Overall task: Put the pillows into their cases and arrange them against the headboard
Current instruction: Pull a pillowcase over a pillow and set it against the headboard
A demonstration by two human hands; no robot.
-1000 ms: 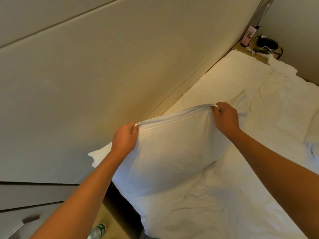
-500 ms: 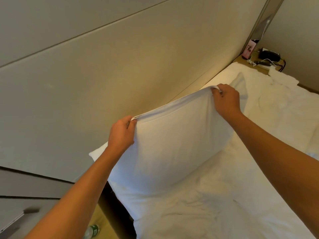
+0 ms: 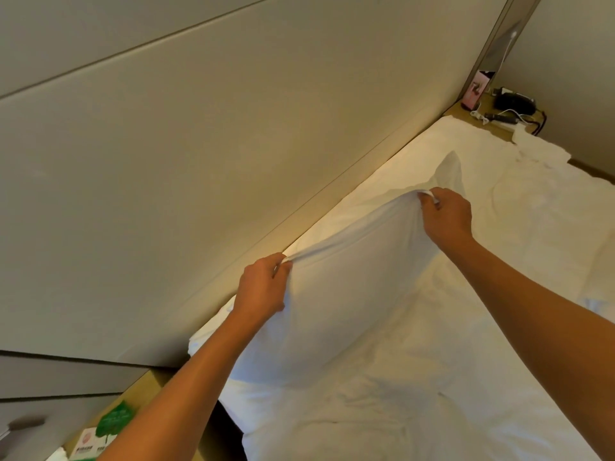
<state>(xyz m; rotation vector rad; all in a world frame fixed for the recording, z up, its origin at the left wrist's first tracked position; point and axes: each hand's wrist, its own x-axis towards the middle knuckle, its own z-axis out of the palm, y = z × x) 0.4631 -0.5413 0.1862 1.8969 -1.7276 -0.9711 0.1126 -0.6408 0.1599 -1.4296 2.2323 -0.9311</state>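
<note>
A white pillow in its white case (image 3: 346, 294) stands on the bed close to the beige padded headboard (image 3: 199, 161). My left hand (image 3: 263, 287) pinches the case's upper left corner. My right hand (image 3: 446, 217) pinches the upper right corner, and the top edge sags between them. The pillow's lower edge rests on the white sheet (image 3: 416, 394). A loose flap of the case (image 3: 449, 171) pokes up behind my right hand.
A nightstand (image 3: 499, 114) at the far corner holds a pink box, a black device and white cables. Another nightstand (image 3: 109, 427) at lower left carries a green leaf card and small packets. Rumpled white bedding (image 3: 549, 201) covers the right side of the bed.
The pillow's top edge has dropped lower and now sags, after being lifted up against the headboard half a second ago. Both hands keep their grip on the corners.
</note>
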